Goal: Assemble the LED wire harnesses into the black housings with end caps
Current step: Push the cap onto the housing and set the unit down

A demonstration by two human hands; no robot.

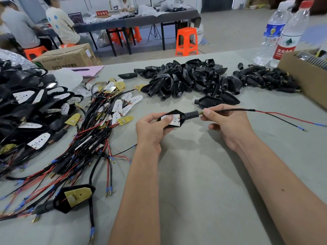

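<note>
Head view: the person holds one unit above the grey cloth-covered worktop (203, 174), midway between the heaps. The left hand (152, 128) is curled round a black arrowhead-shaped plastic housing (172, 119), thumb pressing the white LED board (174, 119) down into its open face. Out of the housing's neck sticks a black cylindrical end cap with a brass tip (192, 114). The right hand (224, 121) pinches the black-sheathed wire (230, 110) just beyond that brass tip, between thumb and forefinger; the sheath runs on to the right and splits into red and black leads with blue crimp sleeves (300, 127), trailing over the worktop.

By my judgement the step in hand is seating: the harness is threaded through, the cap is on the neck, and the wire is being drawn taut so that the board settles flat. The next move probably calls for a steady pull along the wire's line while the thumb keeps the board down, then a check that the cap sits fully home.

Supplies lie well apart from both hands: loose harnesses with white and yellow boards (99, 124) to the left, a heap of empty black housings (185, 80) beyond, spare end caps (265, 80) farther right, and finished units (26, 110) stacked at the far left.
</note>
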